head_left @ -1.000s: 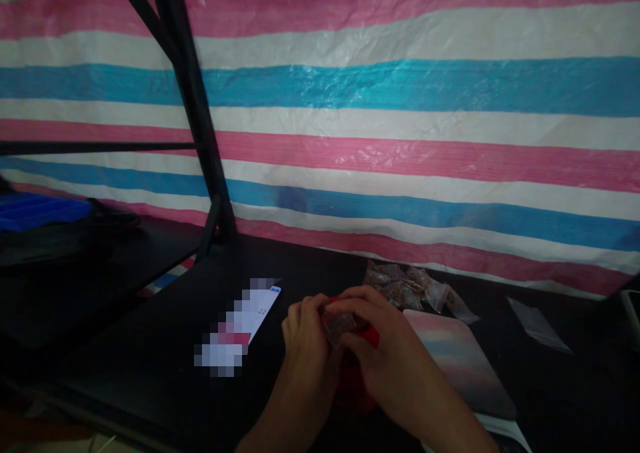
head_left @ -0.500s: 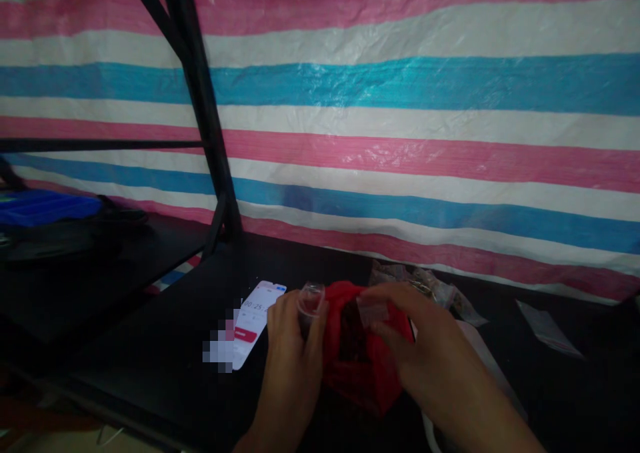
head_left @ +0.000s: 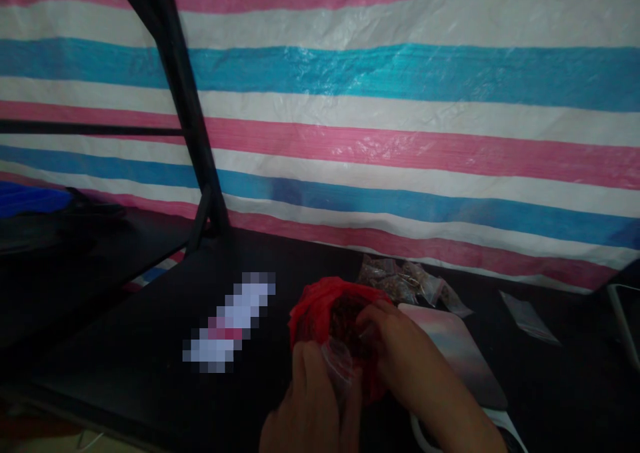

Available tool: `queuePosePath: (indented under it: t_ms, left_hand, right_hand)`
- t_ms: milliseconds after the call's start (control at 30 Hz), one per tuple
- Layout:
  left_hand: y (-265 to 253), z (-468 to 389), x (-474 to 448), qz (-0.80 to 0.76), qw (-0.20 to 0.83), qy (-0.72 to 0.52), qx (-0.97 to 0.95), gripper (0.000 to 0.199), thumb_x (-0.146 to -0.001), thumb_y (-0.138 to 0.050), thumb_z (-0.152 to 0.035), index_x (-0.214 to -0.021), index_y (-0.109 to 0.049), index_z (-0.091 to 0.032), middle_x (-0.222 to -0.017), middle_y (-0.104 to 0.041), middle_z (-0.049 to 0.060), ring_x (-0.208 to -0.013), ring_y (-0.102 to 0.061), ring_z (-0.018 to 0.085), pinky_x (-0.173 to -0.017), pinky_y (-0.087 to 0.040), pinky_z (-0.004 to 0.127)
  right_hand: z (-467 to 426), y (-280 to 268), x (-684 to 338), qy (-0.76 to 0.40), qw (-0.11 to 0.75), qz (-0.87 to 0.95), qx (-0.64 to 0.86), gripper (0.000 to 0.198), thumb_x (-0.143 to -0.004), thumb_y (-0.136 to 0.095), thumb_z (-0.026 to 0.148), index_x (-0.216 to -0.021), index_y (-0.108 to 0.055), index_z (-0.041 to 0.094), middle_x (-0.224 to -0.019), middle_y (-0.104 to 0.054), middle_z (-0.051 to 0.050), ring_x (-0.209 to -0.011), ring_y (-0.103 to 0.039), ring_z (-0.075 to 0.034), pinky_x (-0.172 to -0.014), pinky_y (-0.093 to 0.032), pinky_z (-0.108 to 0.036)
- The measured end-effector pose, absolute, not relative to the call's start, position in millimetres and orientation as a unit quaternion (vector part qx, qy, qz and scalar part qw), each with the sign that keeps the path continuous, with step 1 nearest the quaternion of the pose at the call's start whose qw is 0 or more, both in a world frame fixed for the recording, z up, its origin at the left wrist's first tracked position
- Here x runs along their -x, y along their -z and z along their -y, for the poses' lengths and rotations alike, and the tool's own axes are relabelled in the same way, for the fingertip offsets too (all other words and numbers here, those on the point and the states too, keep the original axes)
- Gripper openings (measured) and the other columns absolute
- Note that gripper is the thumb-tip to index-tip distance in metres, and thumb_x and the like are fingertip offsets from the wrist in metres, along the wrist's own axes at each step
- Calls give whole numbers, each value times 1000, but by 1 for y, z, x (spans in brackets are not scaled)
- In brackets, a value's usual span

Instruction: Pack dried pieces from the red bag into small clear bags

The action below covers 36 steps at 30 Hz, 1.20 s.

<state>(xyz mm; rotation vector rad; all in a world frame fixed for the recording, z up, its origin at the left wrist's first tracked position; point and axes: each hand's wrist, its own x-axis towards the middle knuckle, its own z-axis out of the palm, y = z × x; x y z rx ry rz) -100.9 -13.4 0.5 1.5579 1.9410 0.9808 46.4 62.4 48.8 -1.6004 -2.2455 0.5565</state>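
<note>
My left hand [head_left: 311,403] is closed on a small clear zip bag [head_left: 340,365], its mouth gaping upward at the near side of a red plastic bag [head_left: 311,309]. The red bag stands open on the black table, with a heap of small dark brown bits [head_left: 344,314] inside. Into its right side reaches my right hand [head_left: 413,359], fingers curled down among the bits. Its fingertips are partly hidden, and what they pinch I cannot make out.
Several filled clear zip bags [head_left: 395,281] lie behind the red bag. A flat zip bag [head_left: 530,318] is farther right. A pale flat device [head_left: 457,353] sits under my right forearm. On the left lies a blurred-out phone [head_left: 230,326]; a black metal post [head_left: 187,119] stands behind.
My left hand has come down and nearer with the zip bag. My right hand has gone deeper into the red bag; the clear piece in its fingers no longer shows. The view has shifted slightly right.
</note>
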Motion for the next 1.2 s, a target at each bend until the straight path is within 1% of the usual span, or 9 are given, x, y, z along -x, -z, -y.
queuePosePath:
  t_ms: [100, 200, 333, 400, 433, 600, 867, 1033, 1200]
  left_hand:
    - [7, 3, 102, -717, 199, -366, -559, 15, -96, -47, -42, -98, -48, -28, -112, -58, 10, -66, -70, 24, -52, -38, 30]
    - [5, -12, 101, -708, 209, -430, -520, 9, -95, -49, -31, -101, -43, -27, -115, -52, 9, -71, -68, 22, -54, -49, 33]
    - [1, -30, 100, -667, 230, -550, -447, 27, -82, -60, -17, -101, -43, -26, -110, -52, 6, -89, -66, 23, -75, -60, 40]
    - [-3, -36, 101, -640, 261, -583, -427, 35, -73, -65, -15, -100, -47, -26, -104, -57, 3, -94, -65, 24, -84, -60, 43]
    - [-6, -37, 101, -624, 282, -596, -420, 36, -69, -65, -14, -99, -48, -25, -100, -59, 2, -92, -66, 24, -84, -60, 43]
    - [-18, -39, 103, -569, 358, -637, -376, 32, -61, -63, -17, -92, -56, -23, -82, -64, -3, -74, -65, 20, -67, -57, 33]
    - [-28, -41, 102, -457, 519, -667, -277, 52, -59, -69, -14, -110, -63, -20, -99, -76, 1, -93, -73, 25, -80, -57, 33]
    - [-23, -47, 108, -460, 495, -673, -301, 55, -60, -69, -12, -114, -67, -20, -104, -78, 1, -100, -73, 24, -88, -57, 35]
    - [-18, -52, 113, -429, 526, -670, -301, 51, -53, -69, -7, -103, -69, -20, -95, -78, -1, -89, -73, 22, -78, -56, 29]
  right_hand:
    - [-63, -45, -46, -209, 172, 785, 557, 52, -74, -47, -10, -107, -75, 19, -123, -75, -11, -110, -69, -25, -91, -48, -33]
    - [-62, -44, -45, -218, 171, 780, 561, 50, -73, -51, -9, -108, -74, 20, -122, -75, -10, -110, -70, -26, -91, -48, -33]
    - [-61, -45, -47, -227, 178, 777, 560, 48, -73, -53, -9, -104, -73, 22, -116, -76, -7, -107, -70, -25, -90, -48, -32]
    - [-61, -43, -47, -212, 184, 767, 576, 44, -78, -54, -7, -106, -73, 21, -119, -75, -9, -107, -71, -26, -90, -49, -33]
    - [-62, -42, -46, -201, 184, 763, 586, 43, -80, -54, -5, -110, -72, 20, -122, -74, -11, -109, -71, -26, -92, -49, -34]
    - [-65, -35, -39, -194, 180, 773, 577, 56, -81, -50, -8, -128, -71, 17, -139, -68, -16, -129, -65, -28, -108, -46, -37]
    - [-70, -41, -31, -186, 180, 764, 591, 47, -80, -55, -5, -117, -75, 16, -126, -73, -14, -123, -66, -32, -105, -49, -43]
    - [-70, -43, -26, -185, 189, 758, 596, 43, -78, -60, -3, -113, -76, 16, -122, -75, -15, -126, -62, -38, -106, -46, -50]
    - [-74, -35, -25, -227, 229, 738, 593, 41, -76, -63, -3, -109, -77, 17, -121, -77, -13, -124, -65, -34, -106, -47, -46]
